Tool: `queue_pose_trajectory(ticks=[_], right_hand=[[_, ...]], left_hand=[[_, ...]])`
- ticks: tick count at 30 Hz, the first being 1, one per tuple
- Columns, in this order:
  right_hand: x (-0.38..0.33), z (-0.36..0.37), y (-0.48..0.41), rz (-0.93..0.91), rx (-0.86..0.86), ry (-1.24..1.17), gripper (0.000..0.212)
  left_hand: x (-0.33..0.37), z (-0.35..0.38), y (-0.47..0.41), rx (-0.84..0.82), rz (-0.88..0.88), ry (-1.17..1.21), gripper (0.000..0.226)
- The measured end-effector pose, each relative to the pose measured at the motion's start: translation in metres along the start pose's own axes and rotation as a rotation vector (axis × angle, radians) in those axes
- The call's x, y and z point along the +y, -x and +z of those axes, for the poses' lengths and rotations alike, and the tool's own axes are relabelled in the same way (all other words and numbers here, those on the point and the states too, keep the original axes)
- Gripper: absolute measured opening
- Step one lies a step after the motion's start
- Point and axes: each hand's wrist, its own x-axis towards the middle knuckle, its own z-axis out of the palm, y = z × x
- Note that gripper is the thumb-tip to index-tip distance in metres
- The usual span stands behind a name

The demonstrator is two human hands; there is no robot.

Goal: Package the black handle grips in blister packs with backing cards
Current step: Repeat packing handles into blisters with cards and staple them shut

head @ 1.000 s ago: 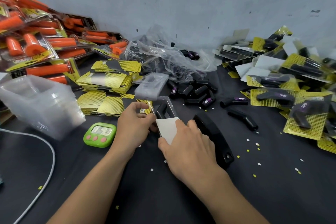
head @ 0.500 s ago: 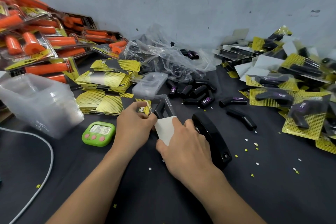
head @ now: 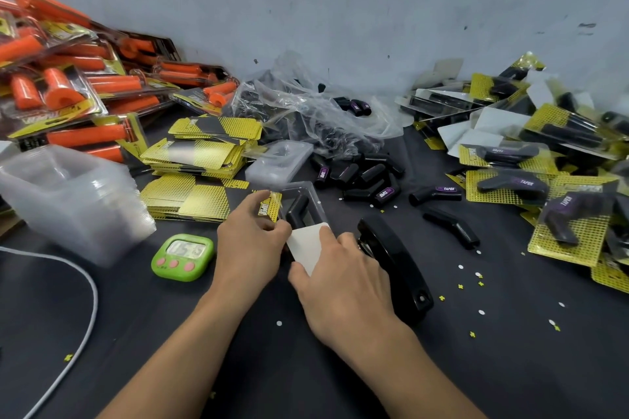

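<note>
- Blister pack [head: 301, 202] lies mid-bench, just in front of the card stacks [head: 200, 160] and left of the stapler [head: 394, 265]. It probably sits there so the stapling step is close by.
- One black grip [head: 296, 211] sits inside the clear shell, bent end toward the far edge.
- Backing card [head: 308, 245] shows its white side and is partly slid into the pack's near end. It looks like a mid-insert step.
- Left hand [head: 252, 241]: fingers pinching the pack's left rim, by the yellow flap, likely to steady the shell against the push.
- Right hand [head: 343, 282]: fingers [head: 332, 238] curled round the card, thumb at its near corner and index along its right edge. This hand is feeding it in.
- The grip lies just beyond both sets of fingertips, inside the shell, and neither hand touches it.
- Loose grips [head: 360, 177] are heaped toward the far edge, and finished packs [head: 544, 180] are piled at the right edge.
- Risk: the card could snag on the shell lip.
</note>
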Motion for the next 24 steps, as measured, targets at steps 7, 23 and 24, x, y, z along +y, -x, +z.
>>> queue_pose_trajectory(ticks=[7,23,24], right_hand=[[0.002,-0.005,0.001,-0.020,-0.010,-0.002,0.050],[0.002,-0.008,0.003,0.049,0.015,-0.158,0.046],[0.003,-0.009,0.003,0.065,0.030,-0.159,0.047]], left_hand=[[-0.007,0.002,-0.009,-0.057,-0.156,0.263,0.050],[-0.005,0.003,-0.006,-0.102,-0.173,0.290,0.026],[-0.005,0.003,-0.007,-0.102,-0.174,0.293,0.026]])
